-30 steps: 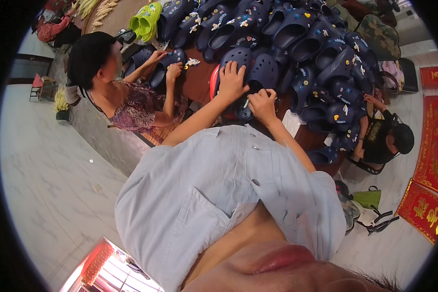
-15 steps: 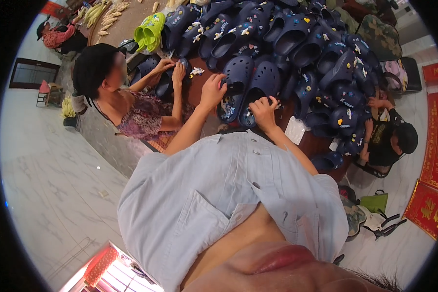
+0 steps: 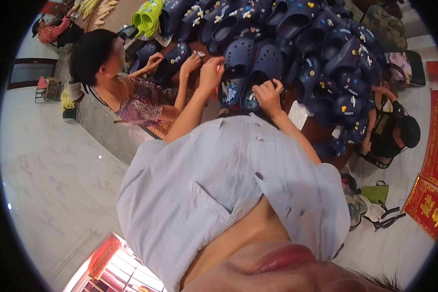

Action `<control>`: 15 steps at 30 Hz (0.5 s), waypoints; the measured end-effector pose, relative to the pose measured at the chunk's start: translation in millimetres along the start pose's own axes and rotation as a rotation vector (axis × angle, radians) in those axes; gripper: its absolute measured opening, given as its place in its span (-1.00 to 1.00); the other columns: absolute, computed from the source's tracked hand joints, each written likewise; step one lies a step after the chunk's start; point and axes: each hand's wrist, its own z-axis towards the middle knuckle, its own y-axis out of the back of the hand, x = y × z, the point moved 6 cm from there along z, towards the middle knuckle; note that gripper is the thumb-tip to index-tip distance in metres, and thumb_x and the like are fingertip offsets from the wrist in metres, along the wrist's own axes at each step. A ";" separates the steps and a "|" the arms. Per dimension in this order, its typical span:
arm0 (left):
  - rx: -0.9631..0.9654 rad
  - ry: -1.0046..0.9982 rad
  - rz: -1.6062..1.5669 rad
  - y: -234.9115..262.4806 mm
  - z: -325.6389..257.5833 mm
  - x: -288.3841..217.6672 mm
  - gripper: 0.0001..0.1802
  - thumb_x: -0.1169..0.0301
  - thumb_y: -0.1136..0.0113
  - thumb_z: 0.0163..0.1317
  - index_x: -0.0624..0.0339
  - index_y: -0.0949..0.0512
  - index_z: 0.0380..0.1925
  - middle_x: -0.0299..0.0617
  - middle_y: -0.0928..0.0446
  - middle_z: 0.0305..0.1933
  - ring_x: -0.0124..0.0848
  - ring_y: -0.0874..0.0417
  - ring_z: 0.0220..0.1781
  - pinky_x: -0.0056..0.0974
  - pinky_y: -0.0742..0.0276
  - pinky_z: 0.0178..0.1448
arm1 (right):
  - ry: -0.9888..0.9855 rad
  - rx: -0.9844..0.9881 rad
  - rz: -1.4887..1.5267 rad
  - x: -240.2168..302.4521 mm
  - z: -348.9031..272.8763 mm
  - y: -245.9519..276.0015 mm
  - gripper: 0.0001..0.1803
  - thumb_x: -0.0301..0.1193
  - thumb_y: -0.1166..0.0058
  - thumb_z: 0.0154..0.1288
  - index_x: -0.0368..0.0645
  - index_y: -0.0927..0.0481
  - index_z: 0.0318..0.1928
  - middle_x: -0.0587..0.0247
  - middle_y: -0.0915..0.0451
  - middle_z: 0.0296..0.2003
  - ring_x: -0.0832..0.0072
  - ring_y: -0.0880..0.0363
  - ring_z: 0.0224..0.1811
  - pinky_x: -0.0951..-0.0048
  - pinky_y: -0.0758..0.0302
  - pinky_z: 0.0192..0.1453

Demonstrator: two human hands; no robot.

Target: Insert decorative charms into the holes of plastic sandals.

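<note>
A pair of navy clogs lies before me, toes pointing away. Small colourful charms (image 3: 229, 86) lie in the heel of the left clog (image 3: 239, 54), and more lie in the right clog (image 3: 267, 58). My left hand (image 3: 211, 76) is beside the left clog's outer edge, fingers pinched together; anything between them is too small to make out. My right hand (image 3: 269, 97) is over the right clog's heel, its fingers bent and apart, and I see nothing held in it.
A big heap of navy clogs (image 3: 333, 63) covers the table's far and right side. Lime-green clogs (image 3: 147, 18) stand at the far left. A co-worker (image 3: 126, 100) at my left handles another navy clog (image 3: 173, 62). Another person (image 3: 392, 131) sits at the right. A white packet (image 3: 298, 115) lies near my right hand.
My left hand has drawn slightly away from the left clog. My right hand has lifted a finger but stays at the right clog's heel. The co-worker's right hand has moved rightward off their clog.
</note>
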 end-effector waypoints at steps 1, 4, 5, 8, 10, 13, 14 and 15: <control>0.004 0.027 -0.009 1.3 0.2 0.2 -0.77 0.50 -0.19 0.14 0.22 -0.64 -0.17 -0.01 -0.64 -0.14 -0.07 -0.67 -0.08 -0.13 -0.56 0.02 | 0.003 -0.030 0.021 1.4 1.1 6.1 -0.87 -0.42 -0.23 0.08 -0.05 -0.61 -0.31 0.40 -0.49 -0.47 0.43 -0.51 -0.25 0.04 -0.19 0.20; 0.012 0.071 0.016 5.0 7.9 -5.3 -0.80 0.48 -0.18 0.23 0.26 -0.64 -0.15 -0.05 -0.68 -0.25 -0.24 -0.72 -0.22 -0.26 -0.58 -0.10 | -0.039 -0.076 -0.001 -6.9 4.7 18.7 -0.84 -0.45 -0.22 0.11 -0.09 -0.62 -0.25 0.36 -0.52 -0.43 0.41 -0.51 -0.25 0.12 -0.24 0.14; 0.016 0.093 0.020 4.2 9.8 -2.0 -0.79 0.47 -0.19 0.24 0.26 -0.64 -0.14 -0.05 -0.68 -0.24 -0.24 -0.72 -0.22 -0.26 -0.58 -0.10 | -0.039 -0.072 0.002 -8.3 8.5 21.1 -0.84 -0.45 -0.22 0.11 -0.09 -0.62 -0.25 0.36 -0.52 -0.43 0.41 -0.51 -0.25 0.12 -0.24 0.14; 0.036 0.178 0.022 1.3 20.4 7.5 -0.77 0.45 -0.20 0.24 0.26 -0.64 -0.12 -0.04 -0.69 -0.22 -0.25 -0.72 -0.21 -0.27 -0.58 -0.09 | -0.065 -0.116 0.010 -12.0 19.0 28.6 -0.82 -0.46 -0.22 0.12 -0.10 -0.63 -0.21 0.34 -0.53 -0.38 0.38 -0.51 -0.22 0.18 -0.27 0.08; 0.055 0.236 0.019 -2.0 27.8 14.2 -0.76 0.44 -0.21 0.24 0.26 -0.64 -0.11 -0.03 -0.69 -0.22 -0.26 -0.73 -0.20 -0.27 -0.58 -0.08 | -0.078 -0.171 -0.009 -13.2 25.4 30.4 -0.80 -0.47 -0.22 0.13 -0.10 -0.63 -0.18 0.33 -0.53 -0.32 0.35 -0.50 -0.19 0.22 -0.28 0.05; -0.060 0.231 -0.064 2.9 35.6 18.0 -0.77 0.34 -0.26 0.20 0.20 -0.67 -0.19 -0.04 -0.69 -0.34 -0.20 -0.74 -0.30 -0.21 -0.59 -0.18 | -0.126 -0.160 0.013 -15.1 26.8 26.4 -0.76 -0.47 -0.22 0.14 -0.09 -0.63 -0.14 0.31 -0.53 -0.26 0.32 -0.48 -0.12 0.22 -0.28 0.06; -0.065 0.225 -0.063 3.7 37.9 18.4 -0.77 0.34 -0.26 0.20 0.20 -0.67 -0.19 -0.04 -0.69 -0.34 -0.20 -0.74 -0.30 -0.21 -0.59 -0.18 | -0.150 -0.166 0.019 -18.0 28.8 23.5 -0.75 -0.46 -0.23 0.13 -0.09 -0.63 -0.13 0.30 -0.52 -0.24 0.31 -0.47 -0.10 0.21 -0.28 0.07; -0.069 0.191 -0.066 4.2 37.7 16.3 -0.78 0.35 -0.26 0.20 0.20 -0.67 -0.19 -0.03 -0.69 -0.35 -0.21 -0.74 -0.30 -0.21 -0.59 -0.18 | -0.145 -0.173 0.017 -18.6 28.1 22.0 -0.75 -0.46 -0.23 0.13 -0.09 -0.63 -0.13 0.30 -0.52 -0.24 0.31 -0.47 -0.10 0.21 -0.28 0.07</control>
